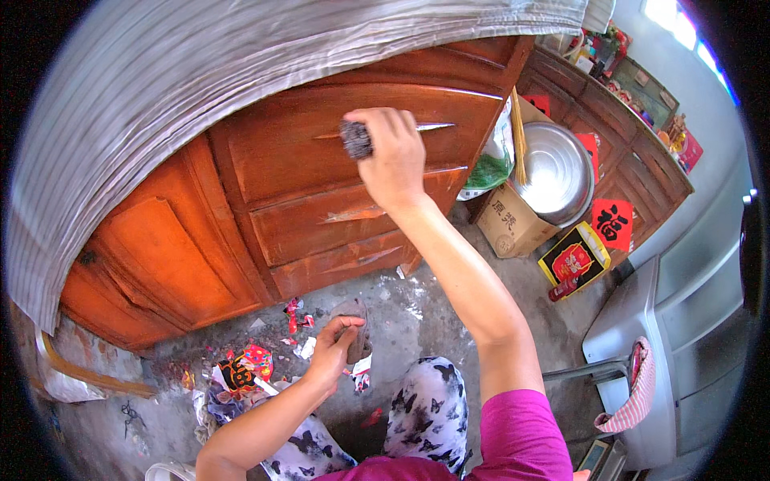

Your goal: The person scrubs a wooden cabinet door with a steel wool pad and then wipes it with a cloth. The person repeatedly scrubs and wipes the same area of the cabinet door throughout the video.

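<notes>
My right hand [395, 156] is closed around a dark, wiry scouring pad [355, 139], which is at the upper drawer front of a reddish-brown wooden cabinet [281, 172]. Pale worn streaks mark the drawers, and a wet-looking shine lies along their edges. Lower down, between the cabinet and my knees, my left hand [327, 353] pinches a flat grey-brown piece [360, 341], perhaps a rag; its kind is unclear. Below it are white paper scraps [362, 365]. A grey striped cloth [160, 104] drapes over the cabinet's top.
Torn red and white paper [295, 314] litters the concrete floor, with a colourful print [245, 369] at left. On the right stand a cardboard box [509, 220], a large metal basin [553, 172], a black-and-yellow package [575, 260] and another cabinet [658, 172]. Scissors [130, 417] lie far left.
</notes>
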The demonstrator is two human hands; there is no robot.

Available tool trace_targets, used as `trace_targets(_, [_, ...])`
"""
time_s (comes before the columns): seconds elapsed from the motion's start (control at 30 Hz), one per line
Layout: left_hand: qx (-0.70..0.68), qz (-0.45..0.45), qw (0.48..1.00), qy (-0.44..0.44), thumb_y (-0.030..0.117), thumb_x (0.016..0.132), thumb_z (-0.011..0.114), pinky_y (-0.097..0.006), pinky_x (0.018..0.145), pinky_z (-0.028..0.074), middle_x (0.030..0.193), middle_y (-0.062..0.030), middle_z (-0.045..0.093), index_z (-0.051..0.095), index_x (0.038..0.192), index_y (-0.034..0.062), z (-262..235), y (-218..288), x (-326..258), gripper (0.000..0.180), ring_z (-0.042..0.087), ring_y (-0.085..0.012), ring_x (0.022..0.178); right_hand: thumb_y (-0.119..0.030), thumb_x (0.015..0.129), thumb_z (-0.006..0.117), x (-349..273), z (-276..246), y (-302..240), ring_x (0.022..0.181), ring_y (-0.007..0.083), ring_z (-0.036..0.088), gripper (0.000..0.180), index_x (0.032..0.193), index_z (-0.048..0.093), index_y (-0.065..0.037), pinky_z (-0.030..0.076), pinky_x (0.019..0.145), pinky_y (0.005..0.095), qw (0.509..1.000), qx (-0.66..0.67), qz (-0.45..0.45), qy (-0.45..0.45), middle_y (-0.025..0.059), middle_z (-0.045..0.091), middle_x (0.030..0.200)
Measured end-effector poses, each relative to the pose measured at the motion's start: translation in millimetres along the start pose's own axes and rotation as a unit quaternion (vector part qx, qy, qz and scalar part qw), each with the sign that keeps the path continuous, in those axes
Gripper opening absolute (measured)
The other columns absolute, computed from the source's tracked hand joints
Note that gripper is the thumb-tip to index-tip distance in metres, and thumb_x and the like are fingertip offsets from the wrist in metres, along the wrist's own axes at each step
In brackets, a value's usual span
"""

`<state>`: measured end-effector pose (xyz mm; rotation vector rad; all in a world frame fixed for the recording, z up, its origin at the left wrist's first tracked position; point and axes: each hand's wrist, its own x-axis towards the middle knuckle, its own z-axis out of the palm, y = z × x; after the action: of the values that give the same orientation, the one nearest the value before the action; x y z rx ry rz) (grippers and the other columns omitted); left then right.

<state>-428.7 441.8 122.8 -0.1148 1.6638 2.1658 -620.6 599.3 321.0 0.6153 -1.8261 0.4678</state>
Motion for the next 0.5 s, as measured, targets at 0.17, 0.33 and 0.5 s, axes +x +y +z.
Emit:
trace_targets(0.17, [0.001,-0.008,1.000,0.025,0.011,0.105,0.056,-0.029,0.094,0.048,0.112,-0.0010,0.066,0.068,0.120,0.0076,2.7,2.5,-2.3,0.019,0.059,-0.0128,0.105,0.002,0.077,0.073,-12.3,-20.2,45.2,0.104,0.0325,0.063,0.034,0.107,0.071,-0.014,0.051,0.091,0.0428,0.999,-0.010,-0.021,0.026,0.0074,0.071,0.110])
trace_targets(0.33, [-0.002,0.019,0.999,0.033,0.011,0.106,0.056,-0.029,0.090,0.051,0.109,-0.0021,0.067,0.066,0.121,0.0076,10.1,9.6,-9.6,0.019,0.062,-0.0130,0.099,0.004,0.075,0.071,-6.5,-18.8,36.4,0.102,0.0326,0.063,0.035,0.106,0.071,-0.014,0.050,0.091,0.0446,0.998,-0.018,0.024,0.046,0.0072,0.071,0.104])
trace_targets(0.5, [-0.007,-0.011,1.000,0.008,0.011,0.107,0.055,-0.030,0.086,0.054,0.108,-0.0042,0.068,0.064,0.124,0.0070,-7.3,-2.9,-2.6,0.020,0.065,-0.0138,0.094,0.004,0.073,0.072,5.9,-8.5,1.9,0.102,0.0294,0.064,0.039,0.105,0.071,-0.018,0.050,0.088,0.0436,0.998,-0.018,-0.040,-0.052,0.0044,0.071,0.105])
